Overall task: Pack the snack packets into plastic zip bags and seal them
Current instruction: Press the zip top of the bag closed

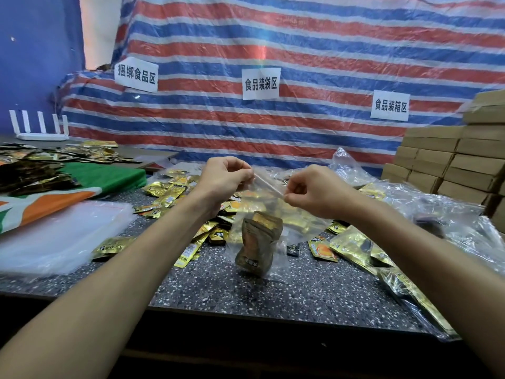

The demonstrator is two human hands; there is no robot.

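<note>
Two hands up, one bag strung between them. My left hand and right hand are a little apart, each pinching the top edge of the clear zip bag. It hangs over the middle of the speckled table; I cannot tell whether its bottom touches.

- Load: a small bundle of snack packets slumped to the bottom, tilted. Light, I judge, with the film barely stretched.
- Film: thin, soft and likely slick. It folds wherever it isn't pulled taut.
- Hold: the zip strip is the only stiff part, so thumb and forefinger belong there, not on the body.
- Sealing wants the strip kept straight and pressed from one end across to the other; a crease in the track would probably leave a gap.

Loose packets lie from 10 o'clock round to 4 o'clock of the bag. A stack of empty bags sits at 9 o'clock.
</note>
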